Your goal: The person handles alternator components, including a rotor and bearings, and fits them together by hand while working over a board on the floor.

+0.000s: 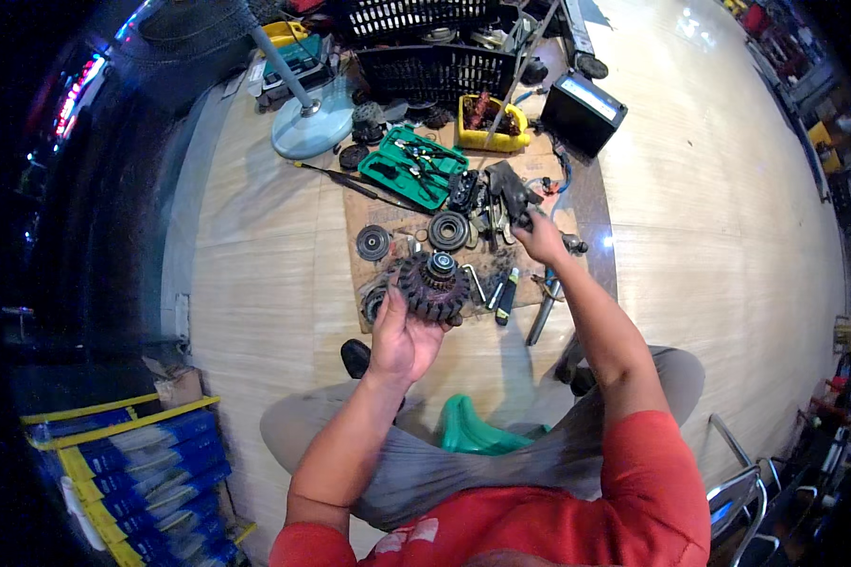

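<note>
Rotor (432, 291), dark and toothed, rests in the person's left hand (407, 338), raised over the near part of the cardboard (364, 203) on the floor, with its bright-ended shaft (442, 263) pointing up. That hand grasps it from below and from the near side: the thumb lies along the left flank, and some fingertips show at the near right edge; the rest of the grip is hidden. The right hand (544, 241) is well apart from it, fingers curled on the lower end of a dark piece (511, 187), too unclear to identify, though it looks limp like a rag or glove.

The rotor looks like solid metal, so it is probably heavy for its size and quite stiff, with no give under a squeeze. Its dark surface seems grimy, which may make it slippery, and the teeth (435, 310) could dig into bare skin. The reddish-brown middle behind them is likely the most fragile part and best left unpressed. A broad hold suits it: palm beneath, thumb and fingers spread around the toothed rim. The shaft offers a second, narrower hold, but its smooth end could slide, and the weight would hang below the fingers.
</note>
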The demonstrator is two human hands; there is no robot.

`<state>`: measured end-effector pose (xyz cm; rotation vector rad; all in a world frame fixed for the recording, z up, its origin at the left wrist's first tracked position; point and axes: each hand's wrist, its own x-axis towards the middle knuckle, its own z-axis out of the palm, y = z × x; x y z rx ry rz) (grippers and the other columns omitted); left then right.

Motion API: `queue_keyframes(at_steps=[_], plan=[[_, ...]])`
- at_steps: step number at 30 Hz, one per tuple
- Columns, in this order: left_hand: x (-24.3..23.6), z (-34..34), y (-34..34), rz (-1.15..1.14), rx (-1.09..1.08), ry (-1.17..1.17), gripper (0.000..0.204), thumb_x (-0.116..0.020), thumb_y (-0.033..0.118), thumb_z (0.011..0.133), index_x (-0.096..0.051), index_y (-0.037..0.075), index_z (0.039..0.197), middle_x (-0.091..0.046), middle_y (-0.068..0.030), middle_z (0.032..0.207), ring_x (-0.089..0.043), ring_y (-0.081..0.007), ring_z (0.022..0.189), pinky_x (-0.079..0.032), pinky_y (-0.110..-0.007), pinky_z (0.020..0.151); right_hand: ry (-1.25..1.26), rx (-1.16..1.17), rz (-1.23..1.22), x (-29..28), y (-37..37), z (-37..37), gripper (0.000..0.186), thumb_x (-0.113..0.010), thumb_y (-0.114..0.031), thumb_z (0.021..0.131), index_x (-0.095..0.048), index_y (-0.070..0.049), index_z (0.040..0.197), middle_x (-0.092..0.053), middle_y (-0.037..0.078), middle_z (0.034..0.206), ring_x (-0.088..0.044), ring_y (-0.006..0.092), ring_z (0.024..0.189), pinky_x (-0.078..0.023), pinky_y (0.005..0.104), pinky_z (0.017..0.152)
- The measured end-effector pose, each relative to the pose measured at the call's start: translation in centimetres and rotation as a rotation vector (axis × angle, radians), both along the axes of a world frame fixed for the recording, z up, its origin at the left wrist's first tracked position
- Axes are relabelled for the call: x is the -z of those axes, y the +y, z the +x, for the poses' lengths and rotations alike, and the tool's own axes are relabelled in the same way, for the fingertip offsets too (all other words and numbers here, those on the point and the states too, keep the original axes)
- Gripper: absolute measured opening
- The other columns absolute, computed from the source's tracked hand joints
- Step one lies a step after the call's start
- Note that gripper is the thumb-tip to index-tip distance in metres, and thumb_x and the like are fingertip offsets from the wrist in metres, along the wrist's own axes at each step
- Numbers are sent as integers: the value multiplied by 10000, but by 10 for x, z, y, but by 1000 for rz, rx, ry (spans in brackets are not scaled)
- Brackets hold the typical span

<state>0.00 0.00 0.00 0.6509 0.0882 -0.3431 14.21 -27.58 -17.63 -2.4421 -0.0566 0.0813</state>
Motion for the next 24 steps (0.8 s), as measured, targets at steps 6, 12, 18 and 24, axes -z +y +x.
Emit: queue_keyframes(at_steps=[6, 12, 18, 24], plan=[[-16, -6, -9, 0, -62, 38, 498, -364, 461, 998, -371, 175, 1407, -510, -71, 1337, -530, -254, 1158, -483, -421, 826, -315, -382, 191, -219, 60, -23, 248, -667, -182, 834, -641, -17, 1017, -646, 185, 895, -623, 355, 828, -496, 398, 734], [-28, -12, -18, -9, -76, -19, 488, -486, 365, 979, -354, 113, 1375, -527, -97, 1284, -541, -258, 1156, -468, -446, 943, -475, -628, -89, -274, 68, -113, 266, -692, -128, 773, -645, -99, 1033, -605, 97, 924, -609, 315, 833, -494, 402, 696], [-26, -12, -17, 24, -42, -25, 514, -530, 341, 963, -350, 85, 1371, -530, -95, 1271, -547, -231, 1143, -469, -420, 944, -624, -667, -199, -258, 75, -121, 179, -573, -146, 753, -638, -97, 913, -529, 48, 802, -570, 235, 782, -449, 361, 661], [-20, -11, -25, 96, -83, -37, 505, -543, 289, 966, -344, 56, 1368, -533, -97, 1259, -548, -218, 1142, -469, -410, 956, -635, -715, -311, -257, 71, -121, 124, -577, -162, 748, -617, -87, 838, -530, 46, 797, -579, 218, 761, -450, 362, 656]])
